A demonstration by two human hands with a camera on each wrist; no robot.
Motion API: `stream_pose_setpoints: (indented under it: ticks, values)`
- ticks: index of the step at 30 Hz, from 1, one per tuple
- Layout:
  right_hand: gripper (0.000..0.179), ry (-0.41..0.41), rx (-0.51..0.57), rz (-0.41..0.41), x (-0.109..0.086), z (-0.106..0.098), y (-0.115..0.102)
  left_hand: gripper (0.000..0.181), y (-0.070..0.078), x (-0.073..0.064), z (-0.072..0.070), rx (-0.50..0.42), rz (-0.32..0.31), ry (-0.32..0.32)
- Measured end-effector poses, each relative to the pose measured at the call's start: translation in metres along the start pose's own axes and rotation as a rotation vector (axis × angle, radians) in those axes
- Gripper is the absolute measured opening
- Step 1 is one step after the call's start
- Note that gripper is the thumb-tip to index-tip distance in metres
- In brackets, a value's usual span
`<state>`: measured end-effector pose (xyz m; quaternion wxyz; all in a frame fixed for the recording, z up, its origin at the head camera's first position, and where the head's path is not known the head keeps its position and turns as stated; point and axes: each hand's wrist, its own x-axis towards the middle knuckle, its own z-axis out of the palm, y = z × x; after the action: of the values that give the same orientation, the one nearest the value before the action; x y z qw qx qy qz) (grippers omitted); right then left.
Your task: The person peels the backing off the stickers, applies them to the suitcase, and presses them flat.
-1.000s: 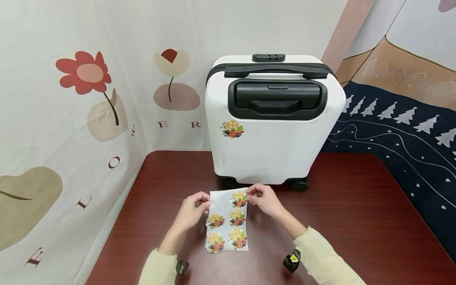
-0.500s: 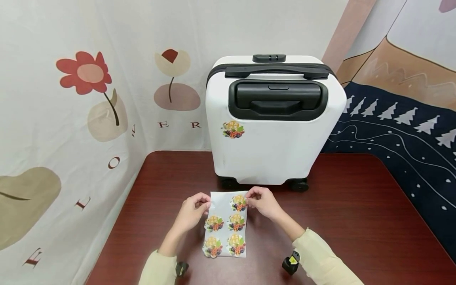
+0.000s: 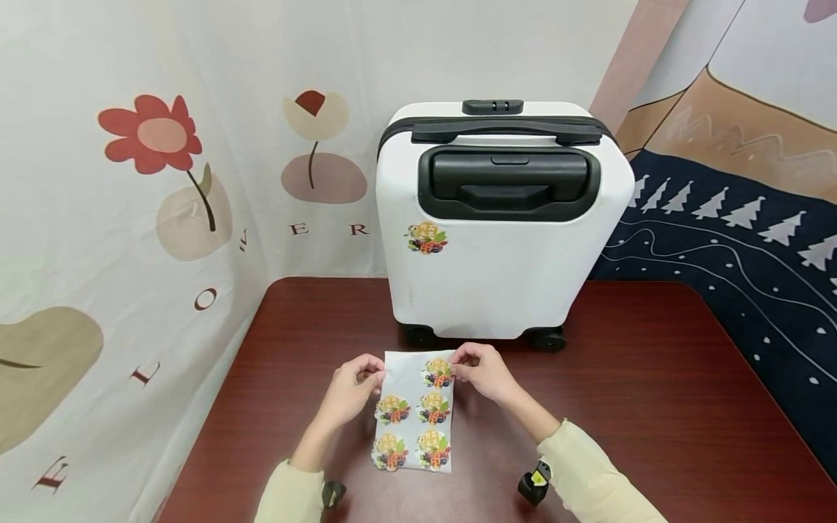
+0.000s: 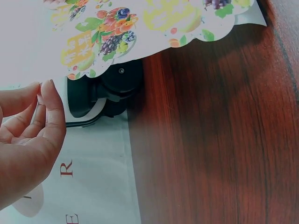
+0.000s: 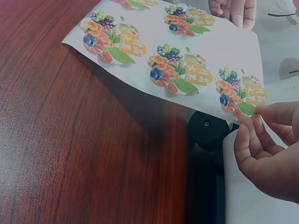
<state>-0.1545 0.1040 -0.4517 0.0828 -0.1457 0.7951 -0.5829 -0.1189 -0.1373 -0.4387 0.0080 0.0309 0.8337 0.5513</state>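
A white sheet [image 3: 402, 367] of fruit stickers is held up between both hands, over the near side of the table. My left hand [image 3: 354, 385] pinches its upper left edge between thumb and finger. At the upper right corner, my right hand [image 3: 485, 370] pinches the edge beside the top fruit sticker [image 3: 437, 373]. Several colourful stickers with yellow lettering cover the sheet; its upper left area is bare. In the right wrist view, the right thumb and fingertips [image 5: 246, 122] meet right at a sticker's leaf. A similar sticker [image 3: 426, 238] is on the white suitcase [image 3: 497, 276] behind.
The suitcase stands upright at the table's back, its black wheels [image 3: 548, 339] just beyond the sheet. Dark red wooden table [image 3: 654, 407] extends to both sides. A printed curtain [image 3: 196, 145] hangs at the left and back. Small black cameras [image 3: 533, 488] are strapped to the wrists.
Over the last second the sheet has come slightly down and toward me, with the right hand lowering a little alongside it. The left hand has barely moved. Both keep their pinch.
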Motion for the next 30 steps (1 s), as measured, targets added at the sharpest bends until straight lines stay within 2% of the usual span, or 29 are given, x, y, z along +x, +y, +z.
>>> stream_pose_setpoints:
  ticks: [3, 10, 18, 20, 27, 30]
  values:
    - [0.008, -0.003, 0.006, -0.003, -0.001, -0.001, -0.001, 0.005, -0.008, 0.002, 0.001, -0.007, 0.004, 0.007]
    - [0.006, -0.021, 0.029, -0.001, -0.002, -0.001, -0.004, 0.006, -0.011, 0.002, 0.0, -0.029, 0.011, 0.017]
    - [0.005, -0.038, 0.017, 0.001, -0.012, -0.005, -0.032, 0.004, -0.013, 0.003, -0.003, -0.038, -0.031, 0.039]
    - [0.005, -0.038, 0.019, -0.002, -0.012, -0.006, -0.031, 0.004, -0.014, 0.004, -0.003, -0.035, -0.036, 0.045]
    - [0.005, -0.042, 0.007, -0.004, -0.004, -0.007, -0.004, 0.005, -0.02, 0.005, -0.002, -0.04, -0.047, 0.05]
    - [0.006, -0.045, -0.003, -0.006, -0.004, -0.008, -0.003, 0.005, -0.022, 0.006, -0.001, -0.042, -0.045, 0.053]
